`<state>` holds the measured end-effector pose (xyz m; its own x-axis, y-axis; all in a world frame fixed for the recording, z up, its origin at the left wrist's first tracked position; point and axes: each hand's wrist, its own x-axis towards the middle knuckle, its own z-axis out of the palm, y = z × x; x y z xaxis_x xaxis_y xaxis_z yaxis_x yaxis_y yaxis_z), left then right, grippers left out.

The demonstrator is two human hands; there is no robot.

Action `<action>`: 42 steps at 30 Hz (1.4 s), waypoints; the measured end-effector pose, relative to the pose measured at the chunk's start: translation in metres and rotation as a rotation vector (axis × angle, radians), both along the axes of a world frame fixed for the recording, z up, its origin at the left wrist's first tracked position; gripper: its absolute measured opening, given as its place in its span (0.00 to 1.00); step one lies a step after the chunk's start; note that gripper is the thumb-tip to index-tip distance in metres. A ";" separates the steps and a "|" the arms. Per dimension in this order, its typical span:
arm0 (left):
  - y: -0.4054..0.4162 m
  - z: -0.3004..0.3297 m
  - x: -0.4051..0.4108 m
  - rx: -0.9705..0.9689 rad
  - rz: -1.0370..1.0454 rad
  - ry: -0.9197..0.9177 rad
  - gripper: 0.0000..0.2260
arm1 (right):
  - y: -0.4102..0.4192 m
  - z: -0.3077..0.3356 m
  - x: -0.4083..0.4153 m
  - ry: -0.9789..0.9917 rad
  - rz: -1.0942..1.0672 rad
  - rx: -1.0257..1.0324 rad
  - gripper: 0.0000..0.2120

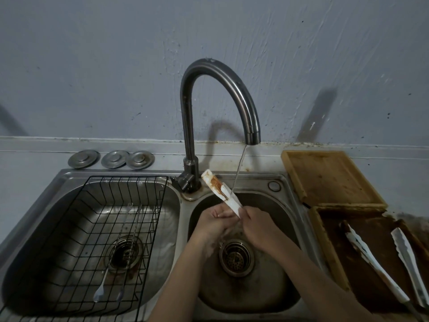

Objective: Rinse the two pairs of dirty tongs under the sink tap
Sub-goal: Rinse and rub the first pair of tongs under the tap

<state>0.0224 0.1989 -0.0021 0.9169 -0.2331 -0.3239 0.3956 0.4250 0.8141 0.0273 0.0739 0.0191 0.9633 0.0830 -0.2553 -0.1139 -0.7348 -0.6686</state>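
A white pair of tongs (217, 189) smeared with brown sauce points up and to the left over the right sink basin (285, 228). A thin stream of water from the tap (251, 133) lands on its middle. My left hand (214, 223) grips the lower end of these tongs. My right hand (256, 225) pinches the same end from the right. A second white pair of tongs (376, 263) lies spread on a dirty wooden tray (325, 247) to the right of the sink.
The left basin holds a black wire rack (92, 228) with two long thin utensils (116, 252). Three metal drain lids (111, 159) sit behind it. A wooden board (329, 177) lies at the back right. The drain strainer (236, 256) is below my hands.
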 end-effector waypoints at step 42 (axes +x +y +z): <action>-0.002 -0.011 0.011 -0.190 0.104 0.493 0.21 | -0.056 -0.002 -0.032 0.097 0.119 -0.065 0.17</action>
